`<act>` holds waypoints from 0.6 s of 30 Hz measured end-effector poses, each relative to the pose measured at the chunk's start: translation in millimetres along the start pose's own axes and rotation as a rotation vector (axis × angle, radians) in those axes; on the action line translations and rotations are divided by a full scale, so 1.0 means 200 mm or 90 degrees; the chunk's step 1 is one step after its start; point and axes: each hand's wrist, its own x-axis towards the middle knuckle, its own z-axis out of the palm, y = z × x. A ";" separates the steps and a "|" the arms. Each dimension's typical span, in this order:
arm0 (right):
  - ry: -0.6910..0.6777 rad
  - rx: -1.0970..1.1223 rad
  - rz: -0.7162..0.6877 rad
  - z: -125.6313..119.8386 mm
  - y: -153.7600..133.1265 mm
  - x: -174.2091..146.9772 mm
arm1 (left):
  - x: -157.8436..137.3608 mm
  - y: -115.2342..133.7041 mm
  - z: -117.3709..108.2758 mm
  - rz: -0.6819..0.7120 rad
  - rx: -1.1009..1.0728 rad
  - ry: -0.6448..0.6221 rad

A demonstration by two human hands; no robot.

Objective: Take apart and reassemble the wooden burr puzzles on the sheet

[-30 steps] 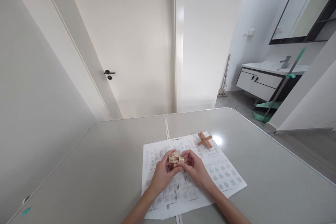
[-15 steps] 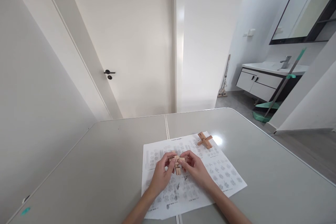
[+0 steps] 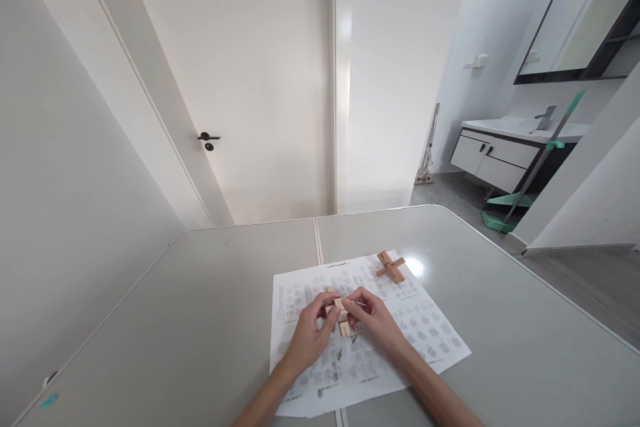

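Note:
Between my two hands is a small puzzle of interlocking pale wooden pieces (image 3: pixel 345 328), held just over a printed sheet. My left hand (image 3: pixel 311 330) pinches its left side with thumb and fingers. From the right, my right hand (image 3: pixel 373 320) grips it, the thumb pressed on top. Fingers hide part of the pieces, so how they fit together is only partly visible. The white instruction sheet (image 3: pixel 430 347) with rows of small grey diagrams lies under both hands. On its far right corner rests a darker wooden cross-shaped assembly (image 3: pixel 391 267).
The grey table (image 3: pixel 200 320) has a seam down its middle. Past its far edge stands a white door (image 3: pixel 265 80) with a black handle (image 3: pixel 208 138). At right are a washbasin cabinet (image 3: pixel 495 153), a mop (image 3: pixel 430 147) and a green dustpan (image 3: pixel 500 220).
The wooden puzzle has turned slightly in my hands, and its near end points a little further right. My fingers have shifted on it. The cross-shaped assembly stays put.

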 end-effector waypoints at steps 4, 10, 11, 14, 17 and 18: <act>0.010 0.004 0.015 0.01 -0.01 0.00 | 0.00 -0.01 0.00 -0.015 -0.025 -0.010; 0.000 -0.001 0.006 0.00 0.00 0.00 | 0.01 -0.02 0.00 -0.025 -0.056 -0.010; -0.002 -0.002 0.005 0.00 0.01 0.00 | 0.01 -0.02 0.00 -0.027 -0.057 -0.013; -0.005 0.001 0.006 -0.01 0.02 0.00 | 0.01 -0.01 0.00 -0.037 -0.060 -0.013; -0.004 0.006 0.010 -0.01 0.04 0.00 | 0.01 -0.01 0.00 -0.044 -0.058 -0.013; -0.005 0.009 0.012 -0.02 0.04 0.00 | 0.01 -0.01 0.00 -0.043 -0.055 -0.016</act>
